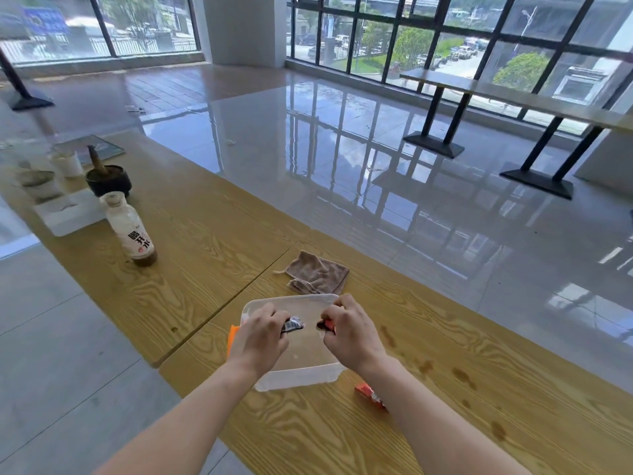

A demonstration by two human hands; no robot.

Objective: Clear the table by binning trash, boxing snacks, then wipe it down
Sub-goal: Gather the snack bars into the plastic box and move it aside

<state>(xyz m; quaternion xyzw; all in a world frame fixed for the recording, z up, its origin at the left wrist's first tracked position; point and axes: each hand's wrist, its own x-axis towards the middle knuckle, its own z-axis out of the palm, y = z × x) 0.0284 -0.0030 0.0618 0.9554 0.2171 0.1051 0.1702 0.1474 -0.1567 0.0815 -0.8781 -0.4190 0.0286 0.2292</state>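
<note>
Pinching light, crinkly snack packets over the clear box (298, 378): left hand (258, 335) is gripping a silver wrapper (294, 324), right hand (352, 332) a red one (326, 325); both look best held mid-body.

Floor (342, 159): lying pale and glossy, mirroring the window frames.
Windows (479, 39): running along the far wall in dark frames, showing trees (522, 70) and parked cars (462, 53).
Pillar (245, 27): standing white at far centre, splitting the glass.
Long table (513, 94): standing far right beside the glass, resting on black legs and flat bases (433, 144).
Black stand (30, 101): slanting up from a flat foot, far left.
Black bowl (109, 181): sitting far left, holding a tilting brown stick (96, 161).
</note>
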